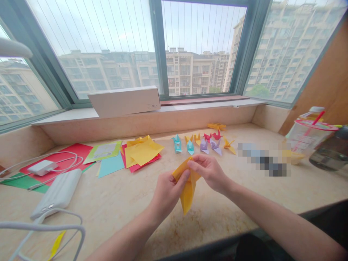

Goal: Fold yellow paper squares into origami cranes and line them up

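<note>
A partly folded sheet of yellow origami paper (187,195) is held up over the stone counter, its pointed end hanging down. My left hand (170,186) grips its left side, thumb across the front. My right hand (208,170) pinches its upper right edge between thumb and fingers. Just beyond my hands stand small folded paper cranes: teal ones (190,147), lilac ones (215,146), red ones (216,135) and a yellow one (230,145). Behind them lies a flat yellow folded piece (216,126).
Yellow sheets (144,150), a blue sheet (111,166) and red paper (78,149) lie left. Nearer are a white charger (42,167), cables and a white power strip (58,194). A plastic cup (310,136) stands right; a white box (125,101) rests on the sill.
</note>
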Demonstrator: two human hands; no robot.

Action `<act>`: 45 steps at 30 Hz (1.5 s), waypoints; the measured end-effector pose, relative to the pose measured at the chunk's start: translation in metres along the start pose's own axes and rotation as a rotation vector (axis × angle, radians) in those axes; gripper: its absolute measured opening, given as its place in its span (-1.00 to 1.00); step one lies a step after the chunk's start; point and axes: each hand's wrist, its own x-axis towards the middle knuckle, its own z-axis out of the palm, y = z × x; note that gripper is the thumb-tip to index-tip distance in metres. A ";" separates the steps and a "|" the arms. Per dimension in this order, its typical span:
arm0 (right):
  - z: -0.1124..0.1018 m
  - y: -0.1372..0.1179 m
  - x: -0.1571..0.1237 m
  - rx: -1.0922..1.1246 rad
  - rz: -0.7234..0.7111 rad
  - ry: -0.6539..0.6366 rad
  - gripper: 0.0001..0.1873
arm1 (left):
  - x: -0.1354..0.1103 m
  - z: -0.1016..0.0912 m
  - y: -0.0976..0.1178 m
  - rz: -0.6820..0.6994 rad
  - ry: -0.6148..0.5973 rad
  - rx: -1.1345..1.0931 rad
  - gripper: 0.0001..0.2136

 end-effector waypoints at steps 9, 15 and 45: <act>-0.001 -0.001 0.001 0.061 0.009 0.187 -0.74 | 0.000 0.003 0.001 -0.009 -0.162 -0.265 -0.63; -0.004 -0.005 0.003 0.054 -0.022 0.276 -0.72 | 0.000 0.001 0.001 -0.070 -0.325 -0.284 -0.65; -0.008 0.001 0.008 0.041 -0.060 0.432 -0.64 | 0.004 -0.003 0.002 0.138 0.097 -0.125 -0.74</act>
